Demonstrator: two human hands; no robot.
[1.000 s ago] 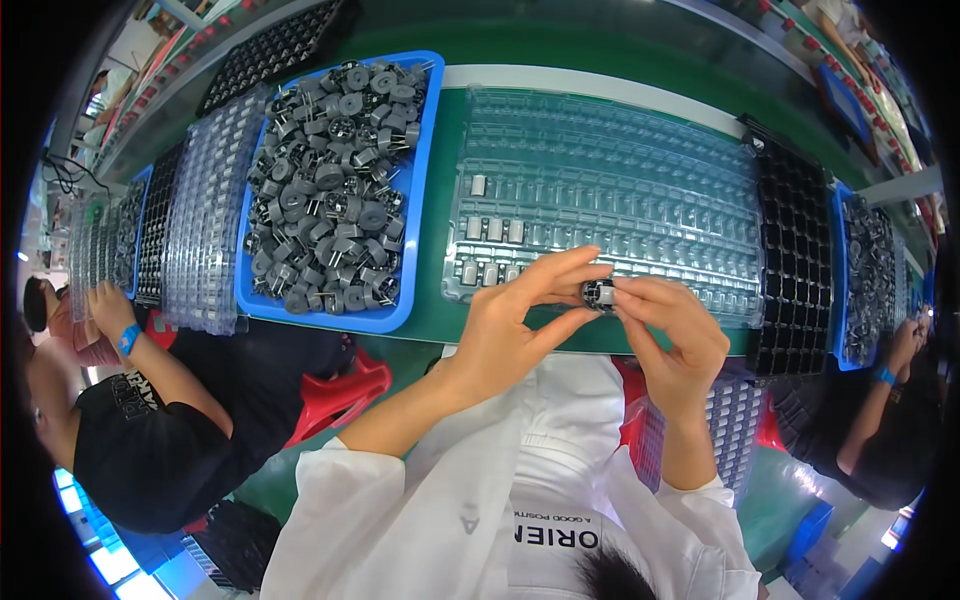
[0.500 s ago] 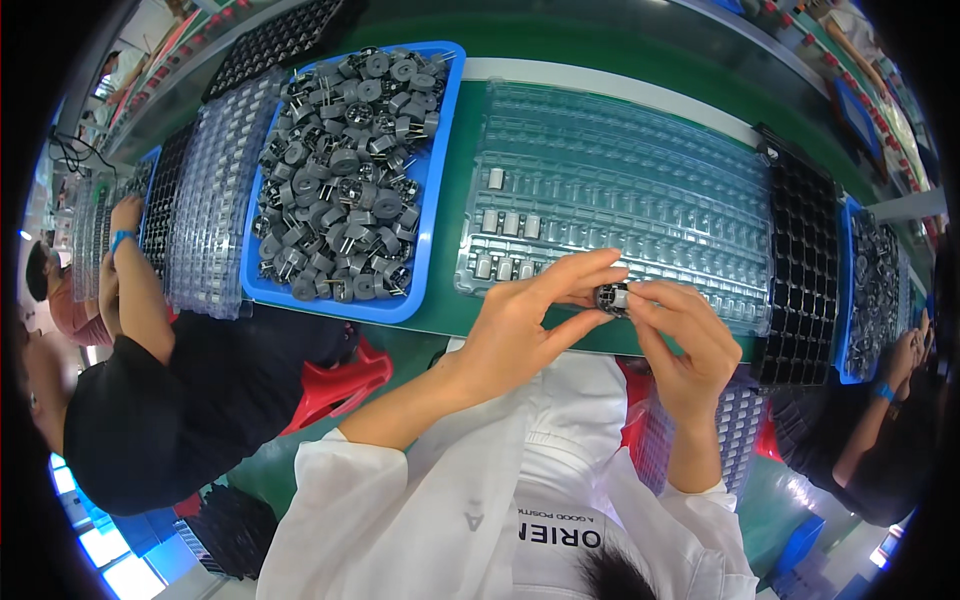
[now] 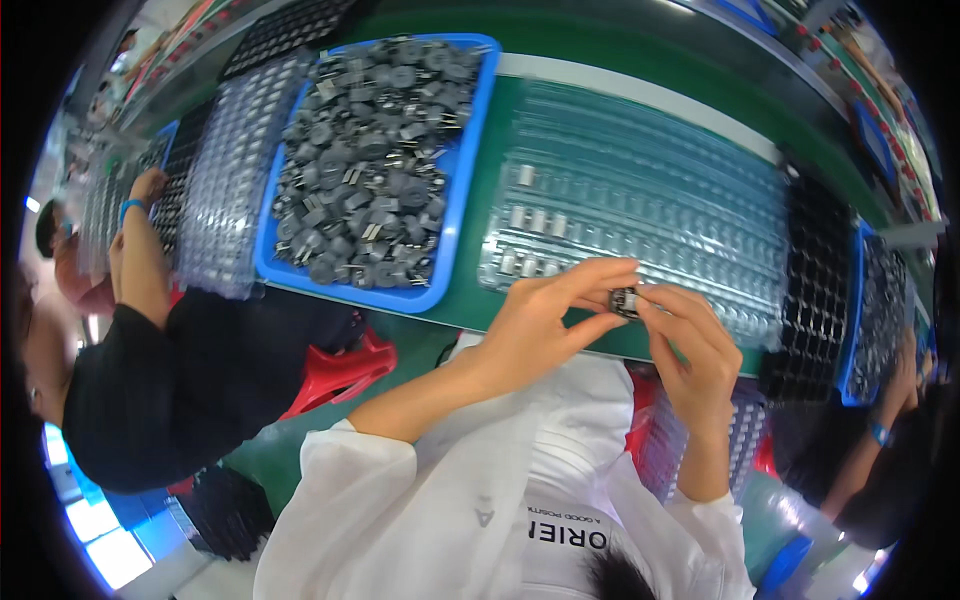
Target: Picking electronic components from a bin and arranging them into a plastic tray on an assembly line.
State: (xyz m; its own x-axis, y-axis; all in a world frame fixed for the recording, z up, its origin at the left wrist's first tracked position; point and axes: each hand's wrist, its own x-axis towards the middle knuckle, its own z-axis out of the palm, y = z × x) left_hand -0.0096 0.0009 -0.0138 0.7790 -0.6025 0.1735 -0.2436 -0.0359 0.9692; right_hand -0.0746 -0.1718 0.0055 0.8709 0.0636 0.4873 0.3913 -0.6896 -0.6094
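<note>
A small round black component [image 3: 621,302] with a light metallic patch on it is pinched in front of me, over the near edge of a clear plastic tray [image 3: 660,215]. My left hand [image 3: 545,315] grips it between thumb and fingers from the left. From the right, the fingertips of my right hand [image 3: 698,345] close on the same component; what lies under them is partly hidden. In the tray's left part several small silver cylinders [image 3: 538,220] sit in the slots. Some of the near row is covered by my left hand.
Left of the tray, a blue bin [image 3: 468,150] holds a heap of grey round components with metal pins [image 3: 375,170]. A black grid tray [image 3: 812,280] lies on the right, with another blue bin [image 3: 858,320] beyond it. Co-workers sit on both sides; one's arm [image 3: 143,260] shows left.
The view has shifted slightly, so the bin and tray appear further right. Both hands still hold the component together, which seems slightly turned.
</note>
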